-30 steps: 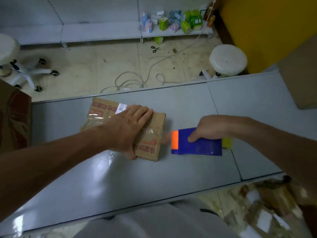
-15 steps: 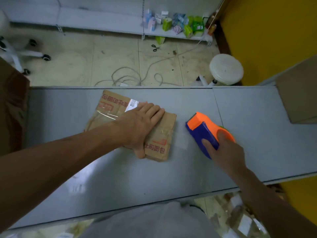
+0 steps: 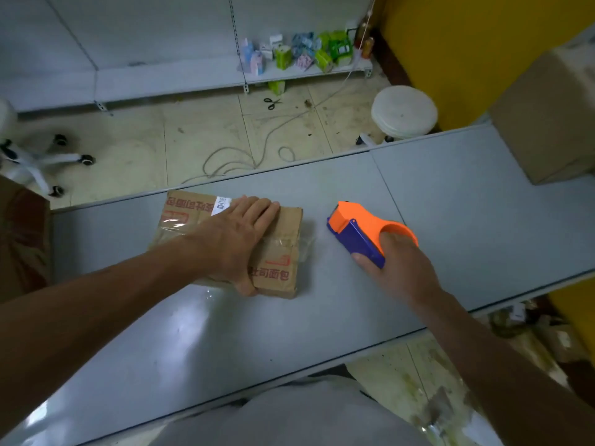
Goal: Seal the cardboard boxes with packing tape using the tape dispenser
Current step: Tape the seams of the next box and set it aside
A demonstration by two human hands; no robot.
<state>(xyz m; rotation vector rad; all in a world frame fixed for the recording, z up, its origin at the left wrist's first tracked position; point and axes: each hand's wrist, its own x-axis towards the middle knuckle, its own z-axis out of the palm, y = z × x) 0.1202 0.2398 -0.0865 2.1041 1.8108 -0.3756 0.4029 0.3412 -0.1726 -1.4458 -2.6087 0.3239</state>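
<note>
While the left hand (image 3: 235, 239) lies flat on top of the small cardboard box (image 3: 283, 233), fingers straight and close together, its grip is open. It presses down and clasps nothing. The thumb is bent over the box's near edge.

Box: low, brown, creased, soft at the corners. It sits on the grey counter (image 3: 450, 204), near the counter's far edge. Red printed characters (image 3: 270, 274) run along the lid's near right part, with more red print at its far left. A white barcode label (image 3: 221, 203) at the far edge is partly under the fingers. Clear tape (image 3: 280, 244) crosses the lid, glossy and wrinkled. A loose bit of film shows off the box's right side, against the counter.

Tape dispenser (image 3: 360, 226): right of the box and apart from it. It has an orange body and a blue side plate, and its nose is turned toward the box. The right hand (image 3: 402, 272) has its grip closed on it, fingers through the orange handle loop, thumb along the blue plate. Whether its base touches the counter I cannot tell. The roll is hidden.

A larger cardboard box (image 3: 544, 123) sits on the counter far right of the small box. On the floor beyond the small box are a looped cord (image 3: 244, 159), scissors (image 3: 272, 103) and a white stool (image 3: 404, 111). Further back, a low shelf (image 3: 193, 82) carries small cartons (image 3: 299, 54).
</note>
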